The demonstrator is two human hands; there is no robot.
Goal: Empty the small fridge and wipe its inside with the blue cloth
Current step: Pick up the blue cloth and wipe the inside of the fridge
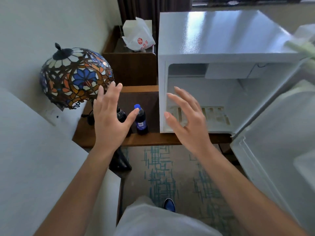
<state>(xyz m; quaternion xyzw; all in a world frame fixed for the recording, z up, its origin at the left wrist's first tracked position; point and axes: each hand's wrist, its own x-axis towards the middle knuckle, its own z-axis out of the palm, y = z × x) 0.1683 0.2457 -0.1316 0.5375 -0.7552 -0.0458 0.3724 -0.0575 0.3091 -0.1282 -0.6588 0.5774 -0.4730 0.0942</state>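
My right hand (185,120), spread and holding nothing, hangs right before the open white small fridge (221,53); left hand (110,116), equally unclenched, hovers over the dark blue-capped bottle (140,120).

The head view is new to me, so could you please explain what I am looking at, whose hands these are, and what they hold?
There is no machine here. One camera worn on a person's head looks down at their own bare arms. The left hand and right hand are both open and hold nothing. On the right stands a small white fridge with its door swung open; the part of its inside that shows looks empty. Beside it, on a wooden table, stand two dark bottles and a stained-glass lamp. No blue cloth is in view.
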